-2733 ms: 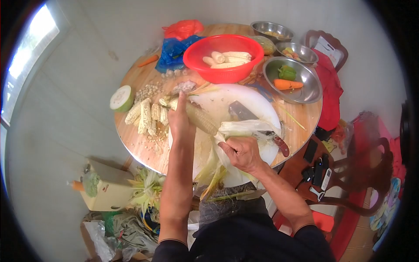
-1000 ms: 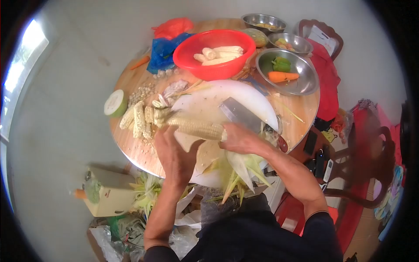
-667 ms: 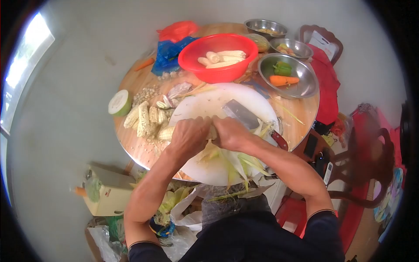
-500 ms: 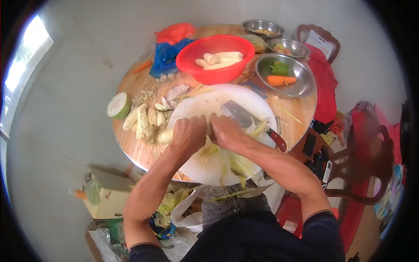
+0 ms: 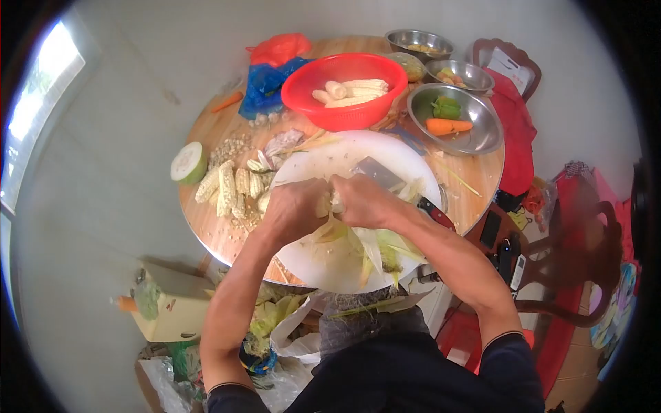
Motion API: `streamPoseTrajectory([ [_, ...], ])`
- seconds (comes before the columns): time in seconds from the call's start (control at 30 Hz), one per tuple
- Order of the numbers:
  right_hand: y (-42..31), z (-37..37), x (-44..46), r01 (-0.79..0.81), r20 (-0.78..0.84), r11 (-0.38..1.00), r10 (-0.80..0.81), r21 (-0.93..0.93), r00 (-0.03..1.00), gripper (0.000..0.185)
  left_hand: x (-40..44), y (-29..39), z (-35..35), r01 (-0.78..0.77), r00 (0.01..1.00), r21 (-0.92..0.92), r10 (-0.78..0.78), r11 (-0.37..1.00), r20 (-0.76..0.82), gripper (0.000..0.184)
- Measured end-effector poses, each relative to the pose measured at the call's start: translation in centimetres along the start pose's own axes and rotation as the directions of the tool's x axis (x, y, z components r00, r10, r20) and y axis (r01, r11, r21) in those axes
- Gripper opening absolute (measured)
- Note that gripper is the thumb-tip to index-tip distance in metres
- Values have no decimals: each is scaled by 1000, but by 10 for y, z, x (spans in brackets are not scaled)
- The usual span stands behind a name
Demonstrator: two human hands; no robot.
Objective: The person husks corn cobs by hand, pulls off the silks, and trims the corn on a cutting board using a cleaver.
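Whereas the left hand stood open a second ago, its fingers now grip corn ear, one, over cutting board. Right hand: closed round the other end, suggesting work at the stalk; whether broken, cannot tell. Long axis: crosswise, visible end pointing left. Below fists: husk leaves. Beyond: cleaver; red basin, bare ears inside; round wooden worktop.

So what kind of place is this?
Probably a home kitchen or dining room: a cleaver lies on a white cutting board, and a red basin holds husked corn.
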State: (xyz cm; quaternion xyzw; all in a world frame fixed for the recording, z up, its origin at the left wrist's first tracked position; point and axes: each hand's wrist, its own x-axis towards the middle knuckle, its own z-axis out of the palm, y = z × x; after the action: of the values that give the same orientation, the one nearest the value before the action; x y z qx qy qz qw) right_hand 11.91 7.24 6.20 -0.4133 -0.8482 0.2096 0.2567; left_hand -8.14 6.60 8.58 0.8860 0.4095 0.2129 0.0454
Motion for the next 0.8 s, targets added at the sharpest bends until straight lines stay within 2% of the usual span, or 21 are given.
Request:
streamPoseTrajectory([
  [0.07, -4, -5, -3, 14, -8, 1000, -14, 0, 1000, 36, 0, 1, -1, -41, 999, 14, 41, 999, -21, 38],
  [0.2, -12, -7, -8, 39, -77, 999, -37, 16, 996, 33, -1, 7, -2, -13, 999, 3, 13, 1000, -43, 34],
  [0.27, -18, -2, -11, -68, -148, 996, 58, -60, 987, 30, 1, 8, 3, 39, 993, 129, -25, 991, -112, 19],
  [0.3, -25, -4, -15, -62, -146, 996, 52, -61, 988, 30, 1, 0, 7, 44, 993, 132, -28, 990, -117, 19],
  [0.37, -40, -14, -27, -99, -9, 995, 99, 0, 995, 31, -2, -24, 11, 54, 982, 331, 10, 942, -189, 17],
  [0.4, -43, -18, -33, -94, -9, 996, 94, -6, 996, 31, -6, -30, 1, 92, 987, 334, -43, 938, -152, 20],
  [0.43, -42, -24, -39, -89, -83, 995, 92, 40, 992, 30, -10, -36, -6, 89, 987, 338, -37, 937, -157, 20],
  [0.47, -41, -26, -44, -82, -153, 992, 95, 91, 984, 29, -19, -41, -11, 127, 978, 159, -97, 979, -183, 23],
  [0.5, -35, -27, -42, -77, -152, 993, 91, 94, 984, 29, -27, -42, -14, 163, 966, -27, -165, 986, -199, 28],
  [0.53, -26, -27, -36, -38, -356, 978, 112, 207, 928, 28, -31, -42, -17, 168, 964, -22, -169, 986, -203, 28],
  [0.57, -21, -29, -31, 27, -540, 951, 151, 307, 828, 28, -35, -40, -22, 159, 961, -84, -174, 984, -217, 31],
  [0.6, -21, -32, -30, 39, -536, 950, 140, 309, 832, 28, -39, -38, -27, 152, 956, -146, -183, 977, -230, 34],
  [0.67, -26, -33, -27, 85, -672, 928, 196, 362, 714, 27, -50, -35, -35, 160, 945, -204, -210, 966, -251, 37],
  [0.7, -28, -30, -26, 94, -665, 927, 188, 364, 723, 27, -54, -33, -37, 197, 929, -240, -260, 951, -266, 37],
  [0.73, -31, -25, -27, 93, -638, 847, 317, 523, 701, 29, -59, -30, -40, 232, 910, -279, -310, 932, -276, 38],
  [0.77, -33, -20, -29, 89, -584, 741, 443, 666, 680, 30, -64, -30, -45, 246, 904, -284, -326, 927, -279, 38],
  [0.8, -35, -14, -33, 96, -471, 586, 532, 805, 704, 34, -68, -27, -56, 302, 866, -249, -374, 920, -332, 38],
])
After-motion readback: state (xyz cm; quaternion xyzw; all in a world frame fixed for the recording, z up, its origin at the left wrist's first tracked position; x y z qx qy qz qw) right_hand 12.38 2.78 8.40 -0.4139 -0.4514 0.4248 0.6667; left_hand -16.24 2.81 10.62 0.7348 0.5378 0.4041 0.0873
